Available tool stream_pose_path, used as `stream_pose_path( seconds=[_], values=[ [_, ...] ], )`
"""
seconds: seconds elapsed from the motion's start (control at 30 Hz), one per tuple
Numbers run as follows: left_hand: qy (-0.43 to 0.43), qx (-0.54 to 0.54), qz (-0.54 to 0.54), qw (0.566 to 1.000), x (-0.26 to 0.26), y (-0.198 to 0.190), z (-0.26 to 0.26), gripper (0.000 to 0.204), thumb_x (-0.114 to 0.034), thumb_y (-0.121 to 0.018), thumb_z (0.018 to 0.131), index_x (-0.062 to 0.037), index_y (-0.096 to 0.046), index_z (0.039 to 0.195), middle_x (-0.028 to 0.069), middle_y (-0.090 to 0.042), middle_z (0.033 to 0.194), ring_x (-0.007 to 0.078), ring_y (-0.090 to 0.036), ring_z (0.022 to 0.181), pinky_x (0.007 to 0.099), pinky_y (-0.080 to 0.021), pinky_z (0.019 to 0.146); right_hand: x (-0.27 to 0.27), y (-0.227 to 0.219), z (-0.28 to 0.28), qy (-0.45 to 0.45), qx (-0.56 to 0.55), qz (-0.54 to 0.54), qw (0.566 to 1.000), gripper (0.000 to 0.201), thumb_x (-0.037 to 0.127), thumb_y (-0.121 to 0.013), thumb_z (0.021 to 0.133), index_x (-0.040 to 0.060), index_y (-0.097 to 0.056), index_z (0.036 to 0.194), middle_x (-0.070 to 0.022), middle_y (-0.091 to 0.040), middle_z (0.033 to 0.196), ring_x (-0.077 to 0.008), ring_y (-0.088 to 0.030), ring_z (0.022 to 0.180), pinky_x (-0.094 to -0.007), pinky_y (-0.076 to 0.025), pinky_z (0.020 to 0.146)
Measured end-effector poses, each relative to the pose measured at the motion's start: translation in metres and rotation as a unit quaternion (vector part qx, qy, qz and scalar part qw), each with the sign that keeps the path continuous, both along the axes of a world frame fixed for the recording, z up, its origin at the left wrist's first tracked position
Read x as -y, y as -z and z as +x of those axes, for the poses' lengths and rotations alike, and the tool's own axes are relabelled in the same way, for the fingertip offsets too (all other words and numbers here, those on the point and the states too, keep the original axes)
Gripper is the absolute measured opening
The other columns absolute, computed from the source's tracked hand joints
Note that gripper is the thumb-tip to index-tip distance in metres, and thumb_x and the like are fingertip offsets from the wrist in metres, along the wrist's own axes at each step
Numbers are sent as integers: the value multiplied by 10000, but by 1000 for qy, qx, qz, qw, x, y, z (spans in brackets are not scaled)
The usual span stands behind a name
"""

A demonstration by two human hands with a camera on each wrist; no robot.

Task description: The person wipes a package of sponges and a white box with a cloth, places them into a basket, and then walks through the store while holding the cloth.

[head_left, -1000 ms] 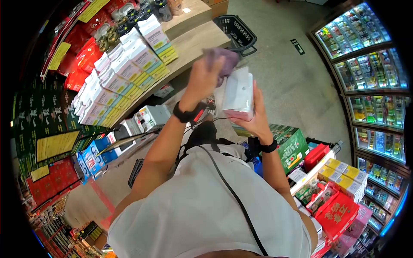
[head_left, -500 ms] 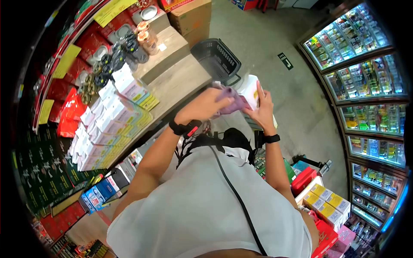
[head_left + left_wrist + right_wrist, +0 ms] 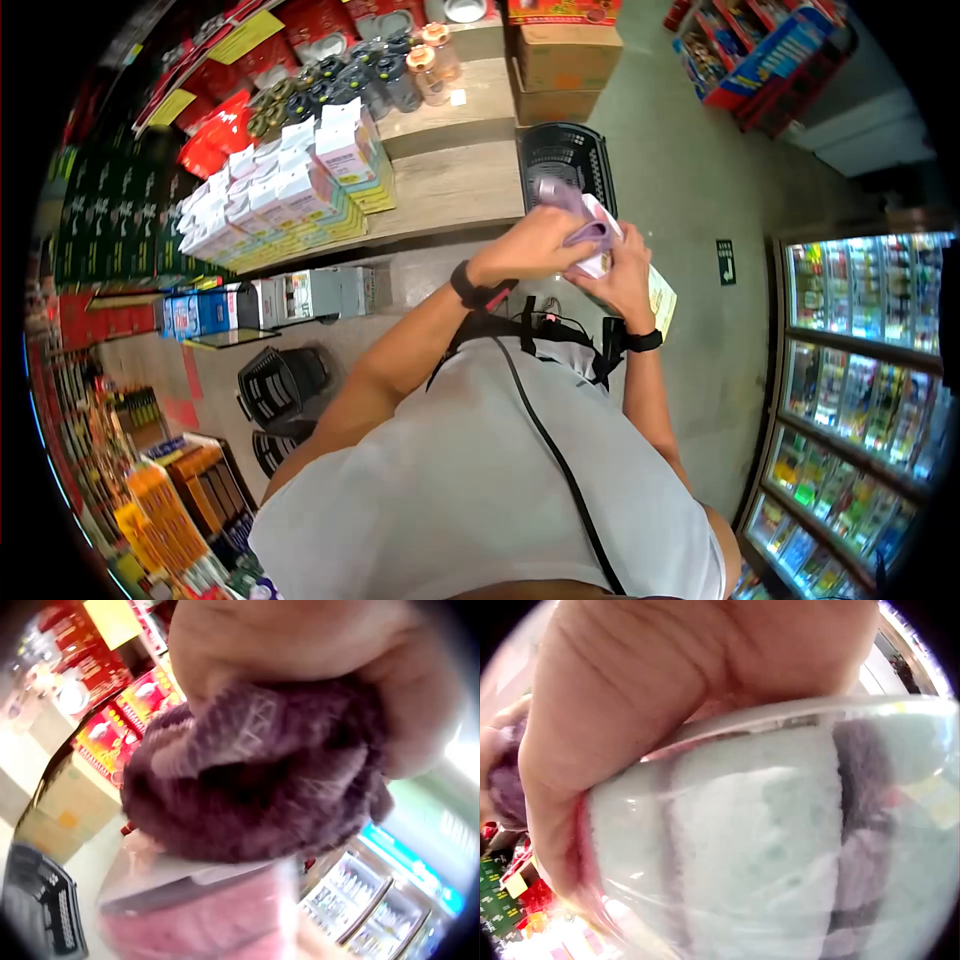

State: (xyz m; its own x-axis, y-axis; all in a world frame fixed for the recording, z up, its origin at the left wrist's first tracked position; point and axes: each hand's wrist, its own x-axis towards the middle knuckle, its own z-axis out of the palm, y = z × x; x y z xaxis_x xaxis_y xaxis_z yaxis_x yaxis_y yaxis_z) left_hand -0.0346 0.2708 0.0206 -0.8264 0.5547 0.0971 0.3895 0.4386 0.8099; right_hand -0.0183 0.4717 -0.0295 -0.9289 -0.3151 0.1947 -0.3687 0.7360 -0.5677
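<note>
My left hand [image 3: 530, 245] grips a bunched purple cloth [image 3: 560, 196], which has a fuzzy, patterned weave in the left wrist view. In my right hand [image 3: 630, 285] is a white and pink package [image 3: 597, 265], held by its side with fingers and thumb. Seen close in the right wrist view, the package [image 3: 750, 832] has a glossy clear surface with pale green and purple-grey areas behind or reflected in it. The cloth overlaps the package's left side in the head view. In the left wrist view the cloth [image 3: 255, 817] lies right at the package's edge.
On the left, a wooden stepped shelf [image 3: 455, 185] carries rows of small white boxes [image 3: 265, 205] and several bottles [image 3: 395, 85]. A black basket [image 3: 568, 150] stands on the floor ahead, near cardboard boxes [image 3: 568, 60]. Glass-door fridges [image 3: 860, 350] line the right.
The head view has turned, shifting shelf and basket rightward. The package, first with its broad white face up, is now turned more edge-on. The left hand and cloth have moved with it.
</note>
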Motion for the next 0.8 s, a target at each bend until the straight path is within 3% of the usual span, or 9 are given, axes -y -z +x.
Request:
stream_pose_path(
  seconds=[0.17, 0.23, 0.27, 0.3, 0.37, 0.47, 0.57, 0.7, 0.8],
  values=[
    [-44, 118, 151, 980, -5, 31, 33, 267, -218, -561, 913, 20, -568, 1035, 54, -605, 835, 185, -536, 711, 337, -460, 664, -34, 29, -20, -55, 58, 31, 996, 1077, 402, -872, 499, 215, -411, 1454, -159, -540, 1129, -351, -517, 1100, -481, -393, 907],
    [-124, 327, 212, 913, 5, 23, 46, 258, -245, -550, 943, -3, -576, 1028, 21, -586, 827, 112, -509, 699, 267, -442, 630, -37, 38, -25, -80, 61, 46, 994, 1089, 384, -870, 499, 211, -395, 1463, -155, -540, 1116, -345, -525, 1090, -468, -405, 907],
    [-157, 251, 254, 921, 10, 32, 50, 335, -350, -558, 959, -24, -594, 893, -40, -483, 686, 34, -467, 559, 215, -366, 481, -38, 46, -28, -81, 96, -28, 992, 1089, 363, -867, 510, 200, -381, 1470, -161, -536, 1117, -342, -532, 1072, -446, -419, 909],
    [-166, 250, 255, 919, 15, 25, 54, 335, -350, -558, 959, -24, -594, 893, -40, -483, 686, 34, -467, 559, 215, -366, 481, -39, 51, -31, -81, 132, -100, 983, 1090, 342, -865, 520, 190, -366, 1478, -168, -533, 1118, -339, -538, 1055, -424, -434, 911],
    [-361, 306, 218, 853, 27, 7, 64, 340, -361, -570, 950, -28, -579, 885, -51, -449, 641, 39, -457, 550, 212, -355, 456, -36, 50, -36, -98, 149, -130, 975, 1080, 299, -866, 556, 154, -340, 1488, -171, -528, 1144, -321, -545, 1064, -376, -440, 934],
    [-472, 258, 297, 789, 40, 8, 67, 325, -353, -593, 942, -46, -581, 835, -52, -438, 600, 46, -434, 511, 207, -336, 430, -23, 36, -33, -134, 186, -222, 948, 1046, 224, -856, 621, 89, -300, 1497, -152, -515, 1221, -276, -512, 1161, -362, -396, 1010],
    [-471, 166, 317, 806, 52, 10, 62, 319, -329, -604, 939, -42, -579, 803, -39, -462, 614, 47, -434, 516, 219, -334, 431, -4, 33, -24, -159, 239, -340, 896, 1052, 197, -856, 626, 93, -286, 1504, -141, -501, 1261, -264, -494, 1196, -353, -381, 1029],
    [-543, -2, 310, 780, 48, 19, 40, 327, -290, -589, 948, -4, -582, 791, -9, -512, 619, 64, -457, 547, 262, -368, 460, 22, 20, -11, -202, 286, -377, 857, 1071, 140, -844, 628, 68, -247, 1514, -122, -465, 1324, -237, -480, 1217, -345, -382, 1028],
    [-525, 14, 296, 798, 26, 10, 38, 323, -277, -575, 952, 20, -598, 828, 11, -550, 635, 90, -483, 556, 296, -407, 496, 43, 6, -4, -209, 230, -363, 879, 905, 150, -815, 672, 11, -362, 1443, -117, -520, 1268, -216, -545, 1125, -339, -429, 983]
  ],
)
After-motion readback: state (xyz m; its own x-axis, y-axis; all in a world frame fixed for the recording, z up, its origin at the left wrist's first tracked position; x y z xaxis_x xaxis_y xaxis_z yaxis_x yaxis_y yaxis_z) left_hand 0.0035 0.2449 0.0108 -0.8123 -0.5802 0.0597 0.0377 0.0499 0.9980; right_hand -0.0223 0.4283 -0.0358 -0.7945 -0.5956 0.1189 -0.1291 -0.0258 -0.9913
